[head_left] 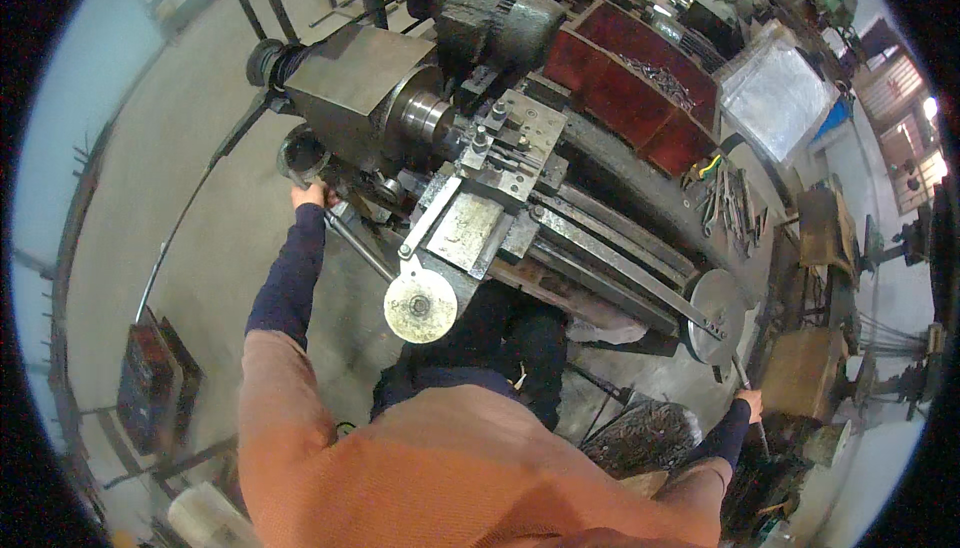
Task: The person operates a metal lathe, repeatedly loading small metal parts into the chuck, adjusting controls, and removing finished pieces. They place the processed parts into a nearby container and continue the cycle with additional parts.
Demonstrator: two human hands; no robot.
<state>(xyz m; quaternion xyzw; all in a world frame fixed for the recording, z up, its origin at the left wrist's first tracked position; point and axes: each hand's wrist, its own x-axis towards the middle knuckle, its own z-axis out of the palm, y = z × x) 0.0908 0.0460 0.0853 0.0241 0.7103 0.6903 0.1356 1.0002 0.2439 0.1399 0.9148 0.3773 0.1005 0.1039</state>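
Note:
A small metal lathe (470, 218), greasy and worn, stretches across in front of me. My left hand (312, 195) is closed at its left side, just below a dark round cup-shaped part (303, 155) and beside the upper end of a metal bar (358, 243); what its fingers hold is hidden. Far to the right, my right hand (752, 406) wraps round a thin metal lever (741, 372) by the grey handwheel (714, 316). Between my arms sits a pale round dial wheel (420, 306) on the cross slide. The shiny chuck (425, 116) faces the tool post (482, 138).
Behind the bed stands a red metal tray (630, 88) with small metal pieces in it. Wrenches (728, 210) lie to its right, near a plastic-wrapped box (780, 93). An electric motor (495, 23) is at the back. A long rod (185, 218) slants down on the left to a dark box (155, 388).

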